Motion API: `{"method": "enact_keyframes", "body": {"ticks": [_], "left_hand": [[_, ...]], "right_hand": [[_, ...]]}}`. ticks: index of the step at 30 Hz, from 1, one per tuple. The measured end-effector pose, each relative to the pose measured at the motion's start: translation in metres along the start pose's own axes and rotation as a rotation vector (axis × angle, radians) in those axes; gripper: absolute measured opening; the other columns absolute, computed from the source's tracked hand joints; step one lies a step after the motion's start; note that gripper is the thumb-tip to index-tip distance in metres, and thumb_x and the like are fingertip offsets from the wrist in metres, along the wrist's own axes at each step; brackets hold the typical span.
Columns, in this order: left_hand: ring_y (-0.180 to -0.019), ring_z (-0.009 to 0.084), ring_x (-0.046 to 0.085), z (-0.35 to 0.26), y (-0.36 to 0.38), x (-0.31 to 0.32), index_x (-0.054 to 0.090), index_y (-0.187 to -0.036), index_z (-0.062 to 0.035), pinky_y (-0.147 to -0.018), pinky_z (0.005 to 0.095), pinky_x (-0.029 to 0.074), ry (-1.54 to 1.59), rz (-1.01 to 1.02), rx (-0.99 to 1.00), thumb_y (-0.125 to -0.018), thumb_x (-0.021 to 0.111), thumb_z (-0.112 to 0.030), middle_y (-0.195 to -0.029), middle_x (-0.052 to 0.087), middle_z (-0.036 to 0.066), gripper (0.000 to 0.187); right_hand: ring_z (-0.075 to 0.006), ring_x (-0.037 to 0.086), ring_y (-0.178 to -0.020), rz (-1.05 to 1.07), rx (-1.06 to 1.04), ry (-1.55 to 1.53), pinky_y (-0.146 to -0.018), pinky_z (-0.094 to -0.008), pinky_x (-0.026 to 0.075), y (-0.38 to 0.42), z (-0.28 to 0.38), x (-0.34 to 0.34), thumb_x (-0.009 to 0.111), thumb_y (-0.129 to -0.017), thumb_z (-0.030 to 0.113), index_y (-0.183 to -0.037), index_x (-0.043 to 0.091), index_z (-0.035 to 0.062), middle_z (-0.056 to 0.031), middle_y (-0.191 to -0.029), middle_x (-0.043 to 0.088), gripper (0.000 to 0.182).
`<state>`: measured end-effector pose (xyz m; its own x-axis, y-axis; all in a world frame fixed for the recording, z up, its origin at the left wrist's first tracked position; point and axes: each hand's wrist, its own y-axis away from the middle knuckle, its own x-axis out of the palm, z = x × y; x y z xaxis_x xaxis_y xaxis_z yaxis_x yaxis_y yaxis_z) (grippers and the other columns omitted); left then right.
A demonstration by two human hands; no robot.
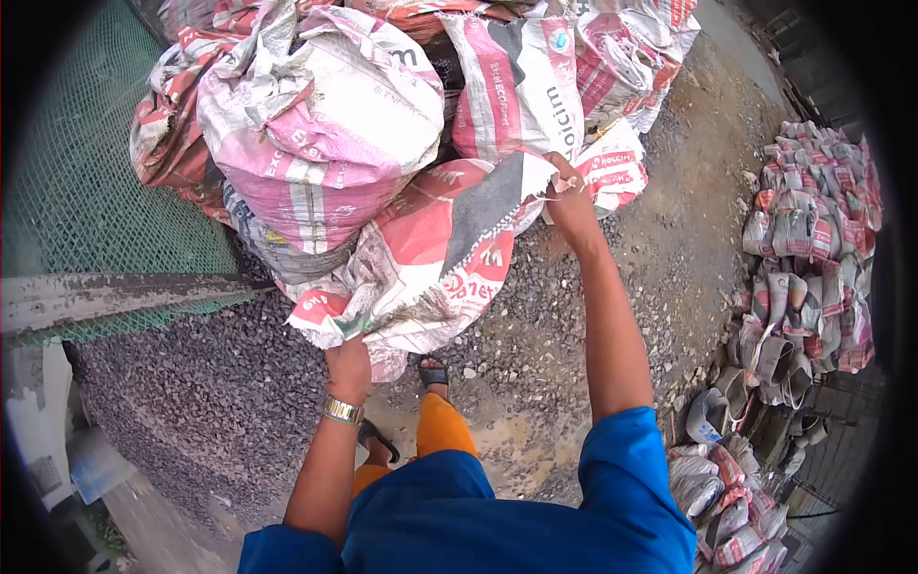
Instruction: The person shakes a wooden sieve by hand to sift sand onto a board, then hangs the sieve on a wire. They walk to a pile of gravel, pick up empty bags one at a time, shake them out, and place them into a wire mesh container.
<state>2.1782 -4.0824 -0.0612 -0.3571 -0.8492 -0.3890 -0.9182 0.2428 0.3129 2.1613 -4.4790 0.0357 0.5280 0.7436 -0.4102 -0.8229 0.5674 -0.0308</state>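
A flattened cement sack (430, 244), red, white and grey with printed letters, is stretched between my two hands. My left hand (348, 368), below a gold-coloured wristwatch, is closed on its near left corner. At the far right end of the sack, my right hand (566, 196) grips the frayed edge. The sack's far side lies against a bulging pink and white sack (320, 134). Behind my right hand stands another sack printed "Holcim" (550, 86). Parts of the fingers on both hands are hidden by the folds.
Green netting (115, 172) and a weathered beam (124, 298) border the left. Dark gravel (220, 383) covers the ground around my sandalled feet. Stacks of folded sacks (808, 249) line the right, with grey buckets (708, 413) near them.
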Motion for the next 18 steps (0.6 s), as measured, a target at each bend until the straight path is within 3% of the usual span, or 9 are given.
{"method": "enact_keyframes", "body": {"ticks": [2, 3, 7, 10, 13, 15, 16, 17, 18], "left_hand": [[-0.099, 0.0435, 0.054, -0.028, 0.009, -0.005, 0.059, -0.106, 0.0011, -0.085, 0.0452, 0.042, -0.564, 0.078, 0.092, -0.08, 0.048, 0.0, -0.106, 0.06, 0.025, 0.028], [-0.098, 0.0432, 0.055, -0.027, 0.008, -0.005, 0.054, -0.11, 0.0028, -0.084, 0.0462, 0.043, -0.561, -0.009, 0.28, -0.079, 0.046, 0.005, -0.103, 0.06, 0.025, 0.033], [-0.102, 0.0387, 0.054, -0.057, 0.004, -0.007, 0.042, -0.123, 0.0049, -0.086, 0.0428, 0.042, -0.413, -0.145, 0.208, -0.08, 0.044, 0.008, -0.11, 0.055, 0.025, 0.043], [-0.109, 0.0312, 0.051, -0.046, -0.013, 0.001, 0.043, -0.123, 0.0054, -0.091, 0.04, 0.04, -0.102, -0.235, 0.255, -0.093, 0.04, -0.007, -0.115, 0.055, 0.021, 0.033], [-0.109, 0.0303, 0.053, -0.057, -0.015, 0.002, 0.047, -0.121, 0.0037, -0.089, 0.0364, 0.042, 0.179, -0.081, 0.02, -0.101, 0.025, -0.032, -0.12, 0.054, 0.02, 0.046], [-0.081, 0.0404, 0.06, -0.008, -0.028, 0.002, 0.051, -0.117, -0.0021, -0.07, 0.0458, 0.047, -0.724, 0.097, 0.354, -0.085, 0.054, -0.014, -0.097, 0.06, 0.024, 0.033], [-0.069, 0.0381, 0.06, -0.018, -0.023, 0.008, 0.05, -0.117, -0.004, -0.065, 0.0486, 0.046, -0.778, 0.15, 0.55, -0.076, 0.06, -0.008, -0.089, 0.061, 0.019, 0.042], [-0.094, 0.0399, 0.059, -0.037, -0.028, 0.011, 0.048, -0.122, -0.0038, -0.08, 0.0481, 0.046, -0.769, 0.485, 0.38, -0.08, 0.062, -0.015, -0.112, 0.056, 0.024, 0.045], [-0.126, 0.0401, 0.04, -0.015, -0.036, 0.032, 0.044, -0.13, -0.0056, -0.102, 0.0476, 0.034, -0.652, -0.027, 0.96, -0.08, 0.064, -0.022, -0.138, 0.038, 0.026, 0.056]], "right_hand": [[-0.0116, 0.055, -0.077, 0.046, 0.003, -0.045, -0.068, -0.029, 0.043, -0.006, -0.009, -0.007, 0.049, -0.09, 0.017, -0.091, 0.057, 0.005, -0.0025, -0.081, 0.06, 0.014], [-0.0116, 0.055, -0.077, 0.057, -0.001, -0.049, -0.068, -0.029, 0.043, -0.008, -0.004, -0.011, 0.049, -0.09, 0.017, -0.091, 0.057, 0.005, -0.0025, -0.081, 0.06, 0.014], [-0.0113, 0.055, -0.087, 0.169, 0.095, -0.345, -0.075, -0.0276, 0.043, -0.008, 0.011, 0.001, 0.057, -0.089, 0.028, -0.105, 0.056, 0.0033, -0.0043, -0.093, 0.061, 0.029], [-0.0205, 0.046, -0.117, 0.122, -0.104, -0.472, -0.096, -0.032, 0.037, -0.004, 0.014, 0.019, 0.077, -0.069, 0.051, -0.141, 0.027, 0.0049, -0.013, -0.125, 0.049, 0.099], [-0.0218, 0.048, -0.114, 0.355, 0.112, -0.131, -0.097, -0.0348, 0.038, -0.002, -0.017, 0.029, 0.071, -0.071, 0.056, -0.133, 0.041, 0.0001, -0.0118, -0.125, 0.051, 0.089], [-0.0223, 0.051, -0.108, 0.444, 0.371, 0.252, -0.092, -0.0347, 0.041, -0.01, -0.026, 0.047, 0.068, -0.074, 0.059, -0.126, 0.049, -0.0026, -0.0116, -0.119, 0.055, 0.083], [-0.0222, 0.052, -0.104, 0.375, 0.099, -0.027, -0.09, -0.0345, 0.041, -0.006, -0.031, 0.067, 0.059, -0.082, 0.059, -0.123, 0.05, -0.0026, -0.0119, -0.113, 0.057, 0.075], [-0.0227, 0.055, -0.1, 0.322, -0.036, -0.105, -0.085, -0.0351, 0.044, -0.011, -0.026, 0.078, 0.055, -0.09, 0.047, -0.123, 0.049, -0.0039, -0.0112, -0.112, 0.057, 0.061], [-0.0225, 0.053, -0.102, 0.244, 0.168, -0.188, -0.088, -0.0344, 0.043, -0.014, -0.018, 0.087, 0.051, -0.093, 0.039, -0.125, 0.048, -0.0036, -0.0112, -0.117, 0.054, 0.053]]}}
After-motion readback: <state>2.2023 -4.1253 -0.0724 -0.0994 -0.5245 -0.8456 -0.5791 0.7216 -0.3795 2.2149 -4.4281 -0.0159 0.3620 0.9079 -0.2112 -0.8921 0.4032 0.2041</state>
